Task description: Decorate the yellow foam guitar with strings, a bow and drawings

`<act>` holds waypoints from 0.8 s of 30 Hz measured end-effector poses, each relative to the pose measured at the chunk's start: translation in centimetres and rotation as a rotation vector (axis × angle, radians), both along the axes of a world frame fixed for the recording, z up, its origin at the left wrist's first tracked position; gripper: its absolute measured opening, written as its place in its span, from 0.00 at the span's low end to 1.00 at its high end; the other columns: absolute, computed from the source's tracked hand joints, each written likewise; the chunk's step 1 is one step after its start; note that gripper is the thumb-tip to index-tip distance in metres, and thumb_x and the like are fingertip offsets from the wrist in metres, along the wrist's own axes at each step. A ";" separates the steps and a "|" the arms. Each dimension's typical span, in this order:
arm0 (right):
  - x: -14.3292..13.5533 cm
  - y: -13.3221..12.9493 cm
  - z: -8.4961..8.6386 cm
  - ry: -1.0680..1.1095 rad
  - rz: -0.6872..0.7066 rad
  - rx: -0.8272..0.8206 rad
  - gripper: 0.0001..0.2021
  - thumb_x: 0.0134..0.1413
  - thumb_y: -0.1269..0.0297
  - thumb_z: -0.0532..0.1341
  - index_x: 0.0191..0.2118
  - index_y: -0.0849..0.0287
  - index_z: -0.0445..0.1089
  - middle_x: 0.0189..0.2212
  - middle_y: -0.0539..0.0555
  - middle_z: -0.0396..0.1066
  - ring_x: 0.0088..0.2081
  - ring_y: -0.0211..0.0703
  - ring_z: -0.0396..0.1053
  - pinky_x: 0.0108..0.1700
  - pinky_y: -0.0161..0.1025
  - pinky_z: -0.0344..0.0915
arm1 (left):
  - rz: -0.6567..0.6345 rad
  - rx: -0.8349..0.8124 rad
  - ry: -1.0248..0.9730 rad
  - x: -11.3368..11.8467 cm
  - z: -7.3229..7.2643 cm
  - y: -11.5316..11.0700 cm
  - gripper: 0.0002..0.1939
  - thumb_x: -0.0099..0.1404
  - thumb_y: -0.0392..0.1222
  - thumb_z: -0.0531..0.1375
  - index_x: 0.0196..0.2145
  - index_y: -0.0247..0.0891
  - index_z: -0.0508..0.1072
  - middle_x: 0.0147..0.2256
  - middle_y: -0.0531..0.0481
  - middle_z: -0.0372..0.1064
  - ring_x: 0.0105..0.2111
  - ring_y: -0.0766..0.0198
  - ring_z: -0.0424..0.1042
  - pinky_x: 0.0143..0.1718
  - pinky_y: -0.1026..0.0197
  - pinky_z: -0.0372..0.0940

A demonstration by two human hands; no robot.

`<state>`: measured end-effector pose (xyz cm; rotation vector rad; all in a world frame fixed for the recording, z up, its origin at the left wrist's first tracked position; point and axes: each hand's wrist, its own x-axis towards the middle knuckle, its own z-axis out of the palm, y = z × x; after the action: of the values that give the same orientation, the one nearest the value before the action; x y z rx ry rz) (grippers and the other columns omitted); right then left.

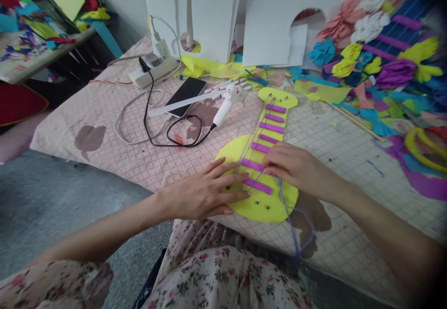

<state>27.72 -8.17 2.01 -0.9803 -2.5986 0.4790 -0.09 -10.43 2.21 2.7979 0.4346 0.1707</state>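
Note:
A yellow paper guitar with purple strips across its neck and body lies flat on the table before me. My left hand rests spread over its left side, fingertips on the body and strings. Over the lower strips, my right hand has its fingers pinched together on purple yarn. From there the loose yarn trails down past the guitar's lower edge. Several yarn strings run along the left part of the neck. Small dark pins sit near the bottom and at the head.
Beyond the guitar lie a glue gun, a black phone and a power strip with looping cables. White cutout boards stand at the back. Crepe paper flowers, scraps and yellow-handled scissors are on the right.

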 end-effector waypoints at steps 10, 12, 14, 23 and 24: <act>-0.3 0.5 0.2 -0.006 0.046 -0.003 0.06 0.62 0.66 0.54 0.35 0.58 0.67 0.35 0.54 0.71 0.41 0.45 0.68 0.48 0.45 0.64 | 0.005 -0.082 -0.021 0.1 -0.1 0.6 0.23 0.72 0.45 0.47 0.62 0.39 0.57 0.63 0.46 0.54 0.65 0.52 0.45 0.66 0.43 0.43; -0.4 0.7 0.3 -0.011 0.055 -0.020 0.06 0.62 0.66 0.54 0.35 0.59 0.67 0.34 0.54 0.70 0.40 0.44 0.67 0.49 0.46 0.63 | -0.004 -0.084 -0.023 0.1 -0.2 0.7 0.21 0.72 0.43 0.48 0.61 0.41 0.59 0.63 0.47 0.54 0.66 0.52 0.44 0.65 0.42 0.44; -0.6 0.8 0.4 -0.016 0.059 -0.028 0.06 0.62 0.66 0.54 0.35 0.59 0.67 0.33 0.53 0.69 0.39 0.44 0.67 0.52 0.48 0.62 | -0.018 -0.082 -0.017 0.1 -0.2 0.9 0.21 0.72 0.39 0.49 0.61 0.43 0.60 0.63 0.47 0.53 0.66 0.52 0.43 0.65 0.41 0.43; -0.8 0.9 0.4 -0.001 0.067 -0.017 0.05 0.61 0.67 0.55 0.35 0.58 0.68 0.33 0.53 0.70 0.39 0.43 0.68 0.54 0.47 0.61 | -0.043 -0.154 -0.024 -0.1 -0.1 1.5 0.21 0.71 0.35 0.49 0.60 0.44 0.62 0.64 0.47 0.53 0.66 0.54 0.44 0.66 0.40 0.41; -0.8 0.9 0.3 0.002 0.067 -0.016 0.05 0.61 0.67 0.55 0.35 0.58 0.68 0.33 0.52 0.70 0.39 0.43 0.68 0.54 0.47 0.62 | -0.045 -0.163 -0.030 -0.1 -0.1 1.5 0.21 0.71 0.35 0.49 0.60 0.43 0.61 0.64 0.47 0.53 0.66 0.54 0.44 0.66 0.41 0.41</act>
<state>26.89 -7.29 2.36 -0.8995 -2.6370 0.5177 -0.21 -8.91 2.07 2.6393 0.3616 0.1594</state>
